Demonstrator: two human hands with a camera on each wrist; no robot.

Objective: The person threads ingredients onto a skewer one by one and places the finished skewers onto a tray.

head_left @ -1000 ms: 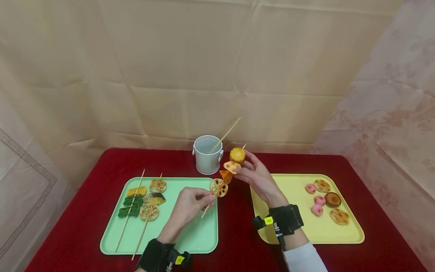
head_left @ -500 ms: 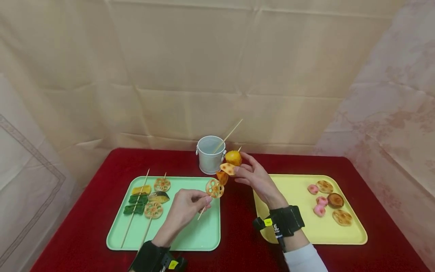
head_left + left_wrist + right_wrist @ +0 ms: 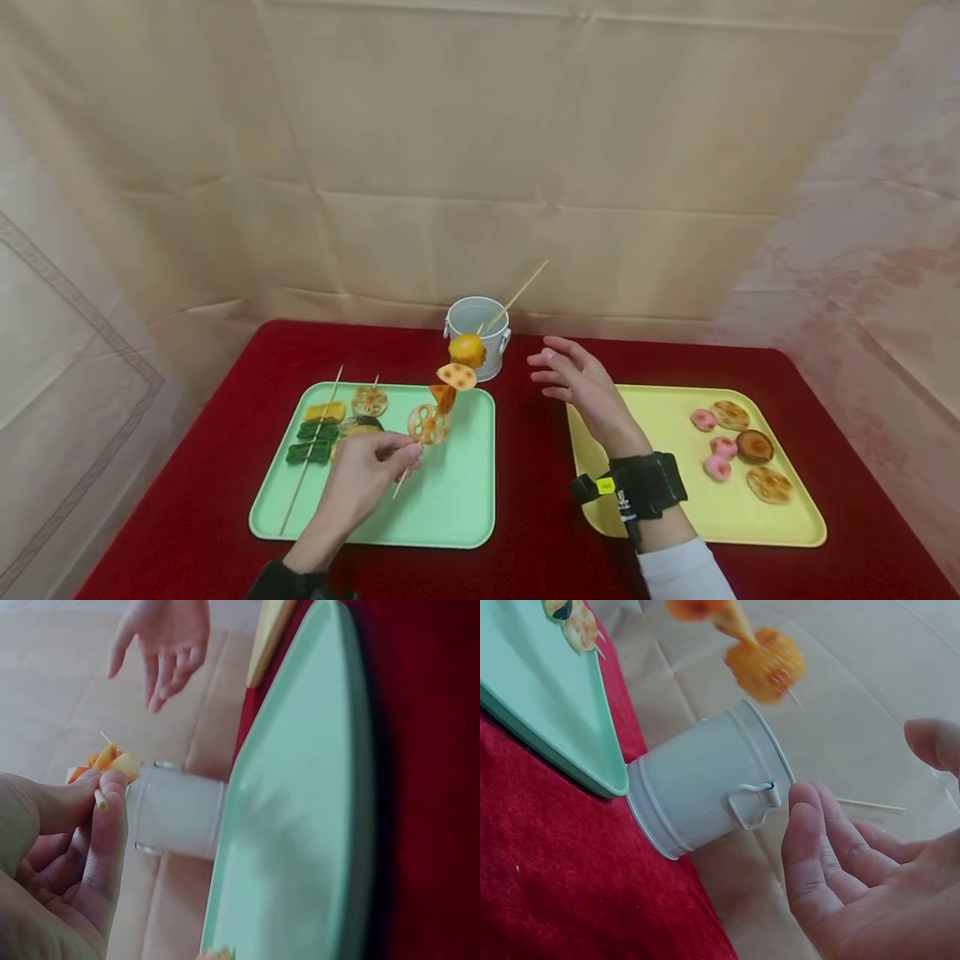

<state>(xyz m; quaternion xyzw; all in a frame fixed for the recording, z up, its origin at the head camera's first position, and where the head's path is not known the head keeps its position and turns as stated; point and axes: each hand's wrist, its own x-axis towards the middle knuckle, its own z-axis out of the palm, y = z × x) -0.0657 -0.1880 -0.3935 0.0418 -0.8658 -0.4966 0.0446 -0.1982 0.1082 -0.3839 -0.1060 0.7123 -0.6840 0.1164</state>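
Observation:
My left hand (image 3: pixel 369 471) pinches the lower end of a wooden skewer (image 3: pixel 401 483) between thumb and fingers, above the green tray (image 3: pixel 442 533). Threaded on it, from the bottom up, are a lotus root slice (image 3: pixel 428 425), an orange wedge (image 3: pixel 443 397), a pale spotted slice (image 3: pixel 457 377) and a yellow corn piece (image 3: pixel 468 351) at the top. The skewer leans up and to the right, and the corn overlaps the bucket (image 3: pixel 491 358) in the head view. My right hand (image 3: pixel 588 392) holds nothing, fingers spread, left of the yellow tray (image 3: pixel 600 508). In the right wrist view the corn (image 3: pixel 766 666) hangs apart from the fingers.
On the green tray lies a skewer with green pieces (image 3: pixel 309 452) and a yellow piece; beside it a second skewer with lotus slices (image 3: pixel 369 402) is partly hidden by my left hand. A bare stick (image 3: pixel 525 287) stands in the bucket. Pink pieces (image 3: pixel 717 468), lotus slices (image 3: pixel 768 485) and a mushroom cap (image 3: pixel 755 447) lie on the yellow tray.
My right hand has let go of the skewer's upper part and opened. My left hand has carried the loaded skewer left, over the green tray.

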